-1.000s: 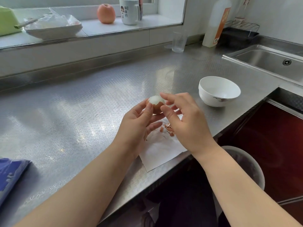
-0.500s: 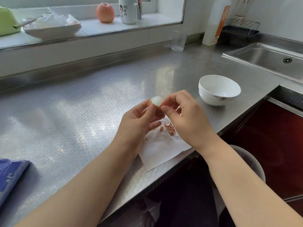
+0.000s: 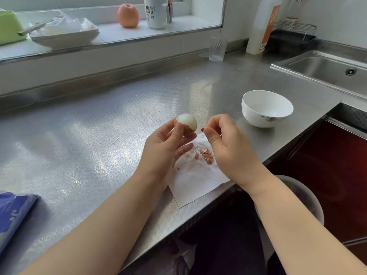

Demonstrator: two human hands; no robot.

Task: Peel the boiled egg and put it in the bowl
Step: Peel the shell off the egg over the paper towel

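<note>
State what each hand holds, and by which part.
The left hand grips the half-peeled white boiled egg by its lower, still-shelled end. The right hand pinches a small brown shell fragment between thumb and fingers.

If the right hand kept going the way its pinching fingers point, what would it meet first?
Probably the egg: the right hand pinches a shell bit with fingers aimed left at it, across a small gap. Depth is unclear.
</note>
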